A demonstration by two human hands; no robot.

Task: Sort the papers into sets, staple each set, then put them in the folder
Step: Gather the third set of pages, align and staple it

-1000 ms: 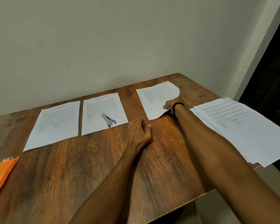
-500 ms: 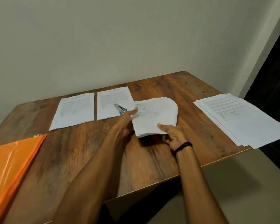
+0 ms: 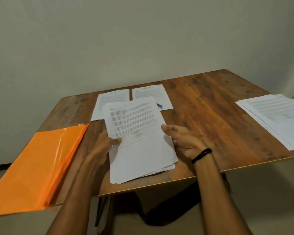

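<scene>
Stack [image 3: 139, 138] of printed paper is at the middle of the table [image 3: 202, 116], near its front edge, between the two hands. The left hand [image 3: 100, 146] grips the left side of the stack: the thumb lies on the top sheet and the fingers go under the paper, so the hand is clamped on it. The right hand [image 3: 183, 139] is at the right side of the stack with its fingers nearly straight and close together, touching the edge of the paper and not curled round it. This wrist carries a black wristband [image 3: 201, 155]. The lower sheets of the stack are a little fanned out at the near right corner. I cannot tell if the stack rests on the table or is lifted a little. Behind it lie two more sets side by side, the left set [image 3: 112, 99] and the right set [image 3: 151, 92], both partly covered by the stack. A small part of the blue stapler [image 3: 159, 105] shows on the right set, just beside the stack. The orange folder [image 3: 41, 167] lies flat at the left and sticks out over the front edge of the table. A pile [image 3: 278, 119] of loose sheets lies at the far right, well apart from the hands. A plain wall [image 3: 143, 39] is behind the table.
</scene>
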